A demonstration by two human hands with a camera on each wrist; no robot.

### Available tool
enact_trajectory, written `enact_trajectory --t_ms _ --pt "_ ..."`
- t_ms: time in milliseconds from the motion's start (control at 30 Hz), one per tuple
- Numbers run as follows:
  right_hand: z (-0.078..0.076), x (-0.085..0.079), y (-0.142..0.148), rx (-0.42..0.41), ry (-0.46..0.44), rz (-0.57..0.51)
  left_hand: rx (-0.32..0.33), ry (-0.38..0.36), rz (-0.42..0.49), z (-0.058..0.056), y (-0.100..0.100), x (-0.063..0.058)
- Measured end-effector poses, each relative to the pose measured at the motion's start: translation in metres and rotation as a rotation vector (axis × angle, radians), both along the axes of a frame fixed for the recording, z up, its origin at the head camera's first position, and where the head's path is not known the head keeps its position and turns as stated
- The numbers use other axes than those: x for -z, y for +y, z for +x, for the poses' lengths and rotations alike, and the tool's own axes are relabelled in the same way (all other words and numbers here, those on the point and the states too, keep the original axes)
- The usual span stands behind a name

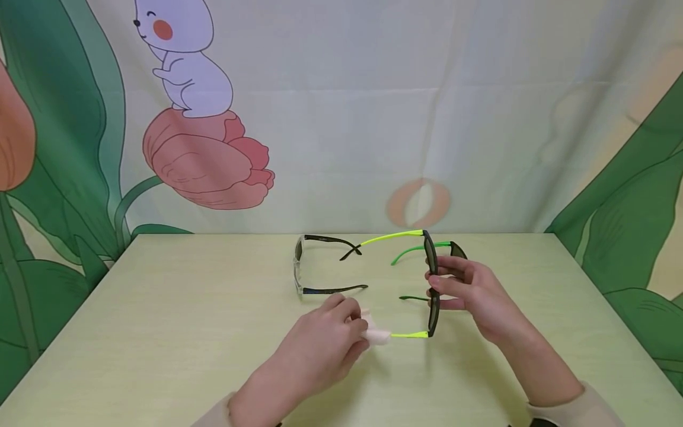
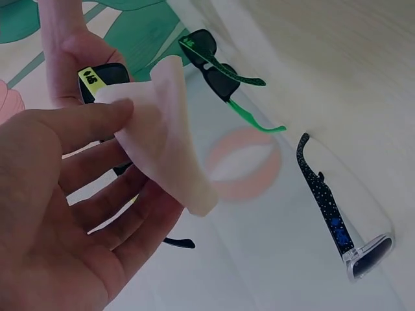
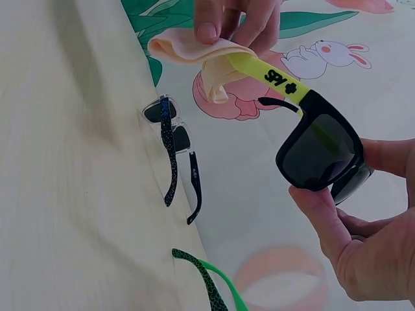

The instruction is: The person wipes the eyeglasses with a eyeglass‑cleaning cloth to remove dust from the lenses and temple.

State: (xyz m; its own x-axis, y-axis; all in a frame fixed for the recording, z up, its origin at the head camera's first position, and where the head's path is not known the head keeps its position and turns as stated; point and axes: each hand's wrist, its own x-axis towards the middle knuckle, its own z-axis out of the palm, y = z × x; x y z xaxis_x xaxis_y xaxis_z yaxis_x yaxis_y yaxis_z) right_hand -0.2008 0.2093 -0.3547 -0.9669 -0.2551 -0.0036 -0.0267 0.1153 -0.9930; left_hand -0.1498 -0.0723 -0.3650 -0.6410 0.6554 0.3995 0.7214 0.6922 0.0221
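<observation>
Black sunglasses (image 3: 321,146) with neon-yellow temples are held up above the table, their arms unfolded. My right hand (image 1: 482,296) grips them at the middle of the front frame, thumb and fingers on either side. A pale pink cloth (image 2: 159,123) is pinched in my left hand (image 1: 325,338), wrapped around one yellow temple (image 3: 269,74). The end of that temple is hidden inside the cloth. In the right wrist view the left fingers (image 3: 207,26) press the folded cloth from above.
Clear-framed sunglasses (image 1: 298,267) with dark speckled temples stand on the light wooden table (image 1: 187,308), left of the held pair. Green-templed sunglasses (image 2: 220,81) sit behind my right hand, partly covered. A printed cloth backdrop (image 1: 331,118) hangs along the table's far edge.
</observation>
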Motion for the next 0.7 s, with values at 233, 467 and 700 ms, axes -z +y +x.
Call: enact_trajectory --t_ms 233,467,700 --pt "0.002 0.000 -0.003 0.016 -0.004 -0.008 0.036 0.102 -0.006 -0.002 0.001 0.001" --pt "0.003 -0.001 -0.007 0.009 0.000 -0.035 0.052 0.170 -0.015 -0.002 0.002 0.001" --pt "0.002 0.000 -0.012 0.011 0.012 -0.056 0.092 0.248 -0.004 -0.004 0.005 0.001"
